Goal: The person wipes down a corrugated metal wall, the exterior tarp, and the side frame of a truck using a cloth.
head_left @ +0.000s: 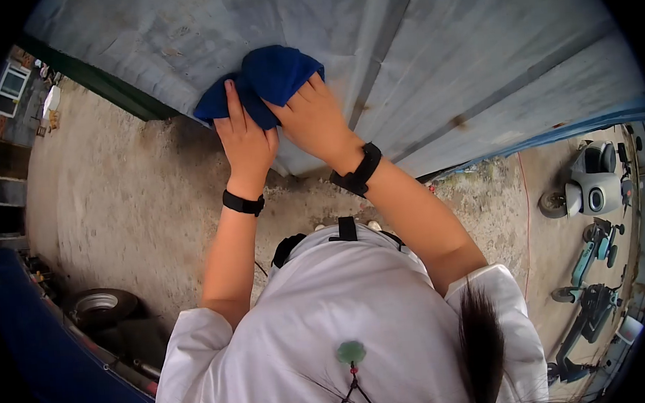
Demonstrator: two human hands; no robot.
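Observation:
A dark blue cloth (279, 70) lies bunched against a grey corrugated metal wall (468, 52). My left hand (245, 138) is on its lower left part, fingers pointing up, one finger stretched over the cloth. My right hand (316, 120) grips the right part of the cloth, its fingertips partly hidden by the fabric. The two hands are close together, and each wrist wears a black strap.
Rough concrete ground (115, 185) spreads below the wall. A tyre (103, 305) lies at the lower left beside a blue sheet (20, 331). A scooter (594, 181) and a teal kick scooter (588, 255) stand at the right. A dark green edge (101, 82) borders the wall.

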